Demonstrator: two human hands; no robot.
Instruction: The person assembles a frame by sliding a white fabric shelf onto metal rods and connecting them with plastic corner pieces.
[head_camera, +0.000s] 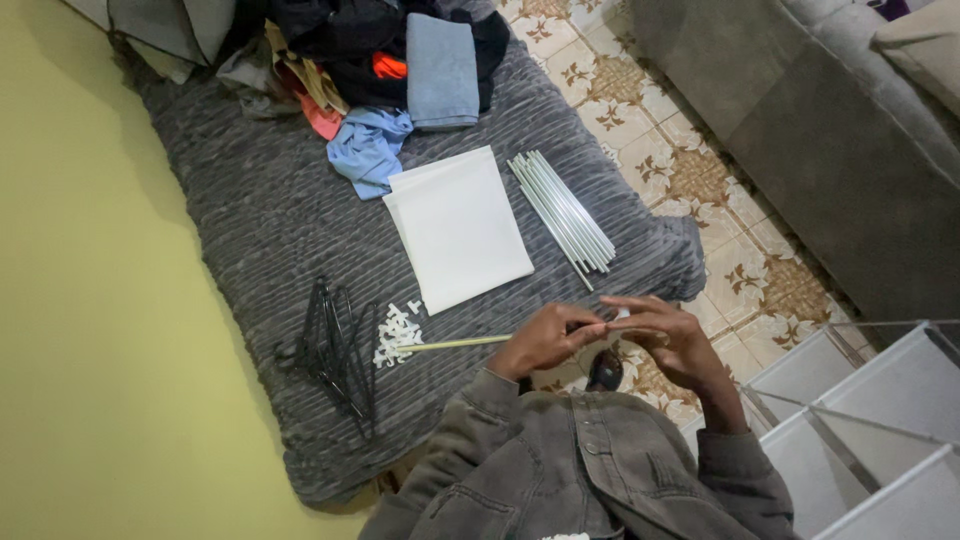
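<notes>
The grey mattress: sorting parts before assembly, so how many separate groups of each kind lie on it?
Pile of clothes: 1
Stack of white panels: 1
Bundle of thin rods: 1
Heap of white connectors: 1
Bunch of black hangers: 1
Total: 5

- We look down on a yellow-green wall (80, 300) running along the left side.
- Against it lies a low mattress under a ribbed grey cover (250, 220), with a heap of clothes (370, 60) at its far end.
- We see a tiled floor (700, 200), cream with brown floral patterns.
- A grey sofa (830, 140) stands at the upper right, with a beige cushion (925, 40) on it.
- The light seems dim and even to us, casting soft shadows.
</notes>
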